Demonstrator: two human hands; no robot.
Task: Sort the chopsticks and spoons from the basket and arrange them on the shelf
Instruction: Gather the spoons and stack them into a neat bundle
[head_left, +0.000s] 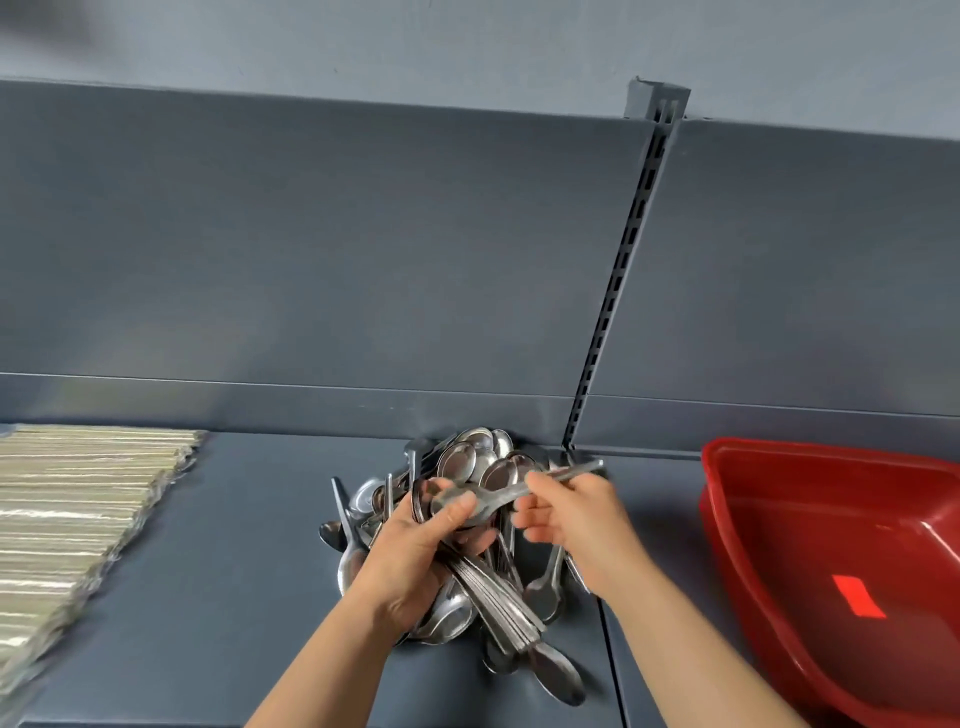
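Note:
A heap of steel spoons (470, 460) lies on the grey shelf (249, 571) against its back panel. My left hand (415, 545) grips a stacked bundle of spoons (498, 603), handles pointing toward me and right. My right hand (571, 512) pinches the handle of a single spoon (519, 491) lying across the top of that bundle, with my left thumb on its bowl. Rows of pale chopsticks (72, 525) lie side by side at the shelf's left. The red basket (737, 525) stands at the right, with nothing in its visible part but a red label.
A slotted upright (618, 291) divides the shelf's back panel just behind the spoon heap. A seam (610, 660) runs between the two shelf boards, to the right of the spoons. Bare shelf surface lies between the chopsticks and the spoons.

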